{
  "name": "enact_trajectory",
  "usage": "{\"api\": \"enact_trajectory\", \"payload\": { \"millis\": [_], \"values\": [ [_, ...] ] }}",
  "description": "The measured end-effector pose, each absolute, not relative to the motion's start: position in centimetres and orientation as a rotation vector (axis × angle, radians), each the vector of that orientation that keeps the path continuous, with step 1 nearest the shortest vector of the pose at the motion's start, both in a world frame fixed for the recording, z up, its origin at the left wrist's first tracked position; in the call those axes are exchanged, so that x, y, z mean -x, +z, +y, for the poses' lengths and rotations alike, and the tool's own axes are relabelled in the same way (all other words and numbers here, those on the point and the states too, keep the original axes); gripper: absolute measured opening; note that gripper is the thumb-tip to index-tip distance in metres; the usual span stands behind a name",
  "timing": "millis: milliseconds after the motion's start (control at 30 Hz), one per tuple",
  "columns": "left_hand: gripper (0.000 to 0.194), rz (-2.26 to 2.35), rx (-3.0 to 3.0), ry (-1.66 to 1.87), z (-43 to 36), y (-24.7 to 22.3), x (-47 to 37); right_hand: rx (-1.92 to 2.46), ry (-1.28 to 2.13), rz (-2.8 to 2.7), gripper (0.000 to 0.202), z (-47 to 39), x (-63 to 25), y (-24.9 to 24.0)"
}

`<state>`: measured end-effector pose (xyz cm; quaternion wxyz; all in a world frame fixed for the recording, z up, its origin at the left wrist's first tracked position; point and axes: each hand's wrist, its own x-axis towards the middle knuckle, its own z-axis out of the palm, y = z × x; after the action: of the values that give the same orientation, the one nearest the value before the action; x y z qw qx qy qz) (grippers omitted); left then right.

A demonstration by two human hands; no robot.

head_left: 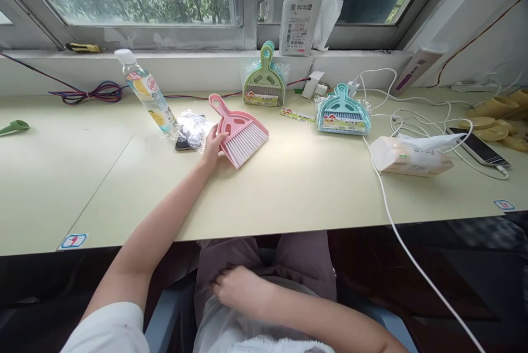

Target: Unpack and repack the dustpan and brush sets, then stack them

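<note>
1. One left hand (213, 147) grips the pink dustpan set (242, 132), just right of the bottle (150, 94), at the tabletop (309, 193)!
2. Right hand (241, 290) at the lap, nearer than the bottle, fingers curled; whether anything's inside, can't tell.
3. Green set (264, 82), blue set (343, 111): both farther right of the bottle!

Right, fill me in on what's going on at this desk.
A seated person's left hand grips a pink dustpan-and-brush set by its side. The right hand is down at the lap, away from the set. Toward the wall, a green set and a blue set sit in clear plastic with printed labels. Crumpled clear plastic lies left of the pink set, beside a bottle.
</note>
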<state>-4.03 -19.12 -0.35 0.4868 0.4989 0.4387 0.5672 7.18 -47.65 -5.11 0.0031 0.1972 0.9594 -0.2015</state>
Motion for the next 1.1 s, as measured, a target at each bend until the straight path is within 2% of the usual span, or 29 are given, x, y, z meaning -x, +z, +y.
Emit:
{"api": "enact_trajectory", "payload": {
  "millis": [133, 200, 267, 333, 367, 400, 467, 600, 767, 867, 967, 1100],
  "values": [
    [0.056, 1.114, -1.188, 1.341, -19.0, -0.3, 4.2, -0.383, -0.442, 3.137, 0.012, -46.8, -4.5, -3.9],
    [0.055, 1.101, -1.195, 1.341, -19.1, -0.3, 4.2, -0.393, -0.311, 3.32, 0.007, -46.8, -5.4, -2.7],
    [0.051, 1.069, -1.225, 1.358, -19.1, -0.4, 4.0, -0.504, -0.155, 3.535, 0.011, -46.8, -7.7, -1.6],
    [0.047, 1.044, -1.257, 1.381, -19.0, -0.5, 3.8, -0.874, 0.046, 3.693, 0.02, -46.3, -10.6, -0.8],
    [0.045, 1.042, -1.263, 1.394, -19.0, -0.6, 3.7, -1.251, 0.128, 3.632, 0.026, -45.9, -12.0, -0.6],
    [0.043, 1.044, -1.26, 1.397, -18.9, -0.7, 3.6, -1.617, 0.177, 3.456, 0.031, -45.4, -13.2, -0.5],
    [0.042, 1.055, -1.246, 1.373, -18.8, -0.8, 3.6, -1.908, 0.165, 3.125, 0.041, -44.4, -14.8, -0.8],
    [0.041, 1.031, -1.235, 1.368, -18.7, -1.0, 3.7, -1.509, 0.028, 3.147, 0.051, -43.8, -13.7, -2.6],
    [0.04, 1.037, -1.22, 1.375, -18.7, -1.1, 3.7, -0.847, -0.198, 3.412, 0.038, -45.7, -7.0, -5.0],
    [0.039, 1.043, -1.218, 1.371, -18.7, -1.0, 3.7, -0.384, -0.444, 3.263, 0.028, -47.0, -3.4, -6.7],
    [0.039, 1.043, -1.219, 1.368, -18.9, -0.8, 3.6, -0.252, -0.593, 2.95, 0.017, -47.6, -2.4, -7.5],
    [0.043, 1.052, -1.207, 1.347, -19.1, -0.7, 3.6, -0.314, -0.811, 3.056, 0.037, -46.5, -5.6, -3.4]
  ]
}}
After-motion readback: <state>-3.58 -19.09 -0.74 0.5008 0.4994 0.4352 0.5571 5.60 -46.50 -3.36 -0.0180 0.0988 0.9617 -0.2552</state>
